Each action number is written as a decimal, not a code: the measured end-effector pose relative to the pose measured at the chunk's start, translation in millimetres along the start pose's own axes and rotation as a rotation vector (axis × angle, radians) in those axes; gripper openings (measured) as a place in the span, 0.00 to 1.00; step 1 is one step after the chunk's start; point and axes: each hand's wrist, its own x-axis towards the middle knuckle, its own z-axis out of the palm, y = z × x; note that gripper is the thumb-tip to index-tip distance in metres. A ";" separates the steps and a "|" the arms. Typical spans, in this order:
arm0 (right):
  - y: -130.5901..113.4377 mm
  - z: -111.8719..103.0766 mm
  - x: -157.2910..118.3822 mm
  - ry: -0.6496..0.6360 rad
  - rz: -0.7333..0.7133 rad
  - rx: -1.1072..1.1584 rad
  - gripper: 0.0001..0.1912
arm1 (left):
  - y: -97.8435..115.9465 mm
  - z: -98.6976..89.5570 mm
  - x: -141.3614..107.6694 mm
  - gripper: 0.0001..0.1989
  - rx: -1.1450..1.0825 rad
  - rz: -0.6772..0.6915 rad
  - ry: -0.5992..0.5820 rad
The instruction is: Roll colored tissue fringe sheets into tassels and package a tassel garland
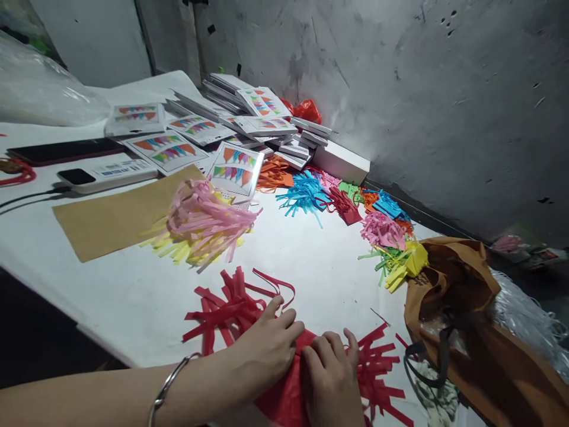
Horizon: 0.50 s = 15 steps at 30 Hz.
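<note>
A sheet of red tissue paper (284, 391) with fringed strips at both ends lies at the near edge of the table. My left hand (271, 341), with a metal bangle on its wrist, rests on the paper with fingers bent, gripping its middle. Close beside it, my right hand (331, 373) has its fingers curled over the same sheet, by the right-hand fringe (380, 376). The fingertips against the paper are partly hidden. Beyond my left hand spreads the other red fringe (224, 311), with thin loose red strips next to it.
A pink and yellow tassel bundle (208, 216) lies on brown paper (111, 213). Coloured tassels (306, 193) line the wall side. Behind are stacked printed packs (200, 127), a phone (66, 151) and a white power bank (106, 175). A brown bag (457, 296) stands at right.
</note>
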 end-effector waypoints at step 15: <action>19.0 -36.5 25.9 0.014 0.105 0.043 0.13 | 4.7 -12.3 -23.1 0.08 -0.277 0.086 0.109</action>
